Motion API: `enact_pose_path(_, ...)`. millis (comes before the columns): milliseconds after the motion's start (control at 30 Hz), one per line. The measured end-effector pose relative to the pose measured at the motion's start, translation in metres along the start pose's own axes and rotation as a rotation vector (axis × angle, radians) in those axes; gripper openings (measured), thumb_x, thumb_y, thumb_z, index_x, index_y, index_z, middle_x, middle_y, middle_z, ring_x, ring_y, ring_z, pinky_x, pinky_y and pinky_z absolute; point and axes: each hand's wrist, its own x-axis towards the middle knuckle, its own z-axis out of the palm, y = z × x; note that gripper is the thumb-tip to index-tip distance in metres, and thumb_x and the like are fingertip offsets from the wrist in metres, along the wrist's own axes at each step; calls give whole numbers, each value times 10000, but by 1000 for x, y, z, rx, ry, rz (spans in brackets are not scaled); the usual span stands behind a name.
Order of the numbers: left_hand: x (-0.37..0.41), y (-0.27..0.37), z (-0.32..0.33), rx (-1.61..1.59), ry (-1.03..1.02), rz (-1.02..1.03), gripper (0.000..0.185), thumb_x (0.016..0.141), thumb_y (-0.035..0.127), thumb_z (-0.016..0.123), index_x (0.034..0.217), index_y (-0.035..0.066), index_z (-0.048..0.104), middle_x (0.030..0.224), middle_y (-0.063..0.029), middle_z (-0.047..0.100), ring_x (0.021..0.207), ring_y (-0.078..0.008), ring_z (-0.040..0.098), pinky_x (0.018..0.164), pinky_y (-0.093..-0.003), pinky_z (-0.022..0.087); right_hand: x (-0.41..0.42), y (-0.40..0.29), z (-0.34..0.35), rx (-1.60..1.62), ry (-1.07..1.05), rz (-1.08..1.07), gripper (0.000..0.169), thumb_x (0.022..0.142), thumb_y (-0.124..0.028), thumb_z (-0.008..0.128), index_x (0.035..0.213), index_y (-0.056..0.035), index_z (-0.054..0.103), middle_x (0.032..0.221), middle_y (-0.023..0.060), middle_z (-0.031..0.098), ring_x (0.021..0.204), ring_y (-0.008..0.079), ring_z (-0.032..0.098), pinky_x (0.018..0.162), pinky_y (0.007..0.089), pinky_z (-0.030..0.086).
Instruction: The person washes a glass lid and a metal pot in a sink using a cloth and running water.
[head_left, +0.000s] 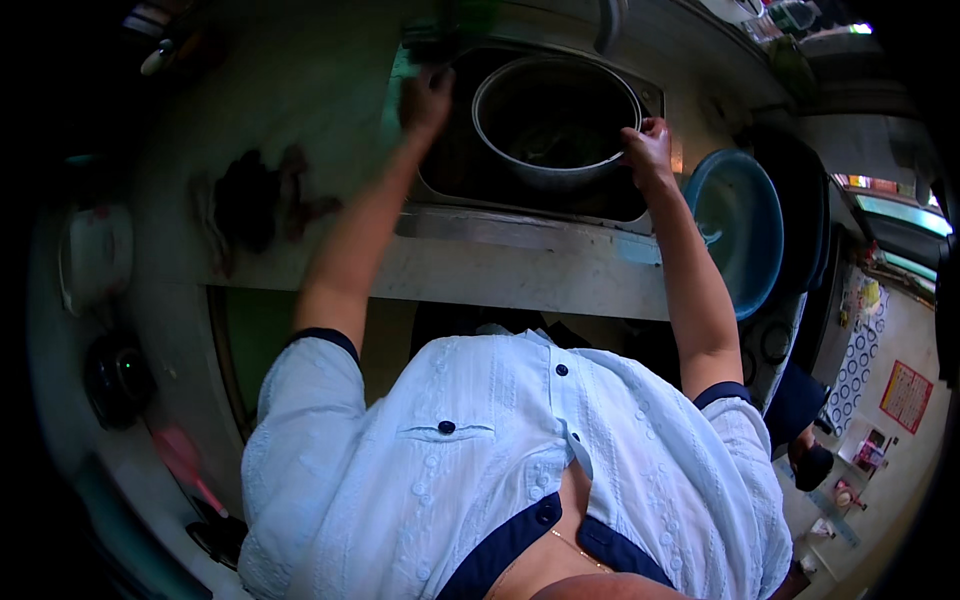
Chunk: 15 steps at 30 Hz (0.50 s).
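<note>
A large round metal pot sits in the dark sink, its inside in shadow with what looks like liquid at the bottom. My right hand grips the right side of its rim. To the left of the pot, my left hand is raised over the sink's left edge, apart from the rim. Just beyond its fingers is a blurred dark and green thing; contact with it cannot be made out. A grey faucet hangs over the sink's far side.
On the right stands a blue plastic basin with liquid. Dark and pale cloth-like items lie on the left counter. Farther left are a black appliance with a green light and a pink plastic scoop or strainer. Another person is partly visible at lower right.
</note>
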Motion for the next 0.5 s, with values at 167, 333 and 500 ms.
enact_pose_path(167,110,-38,-18,376,303,111,530,726,466,494,935,-19,532,903,-199,548,851,-334,526,693,-401,427,-28,20,5,208,30,51,315,616,-20,543,870,-29,358,725,68,437,560,148,494,365,256,447)
enact_pose_path(333,167,-71,-14,445,69,-49,241,733,268,512,801,52,595,719,-140,570,727,-274,562,628,-400,435,-48,25,8,233,90,60,317,610,-18,541,864,-13,351,757,87,440,573,154,503,396,253,474)
enact_pose_path(500,179,-110,-5,514,-5,292,202,751,188,483,779,21,593,671,-136,573,678,-235,568,565,-364,438,-55,29,-3,288,109,128,337,621,-7,535,900,-1,346,782,106,442,593,163,507,410,263,484)
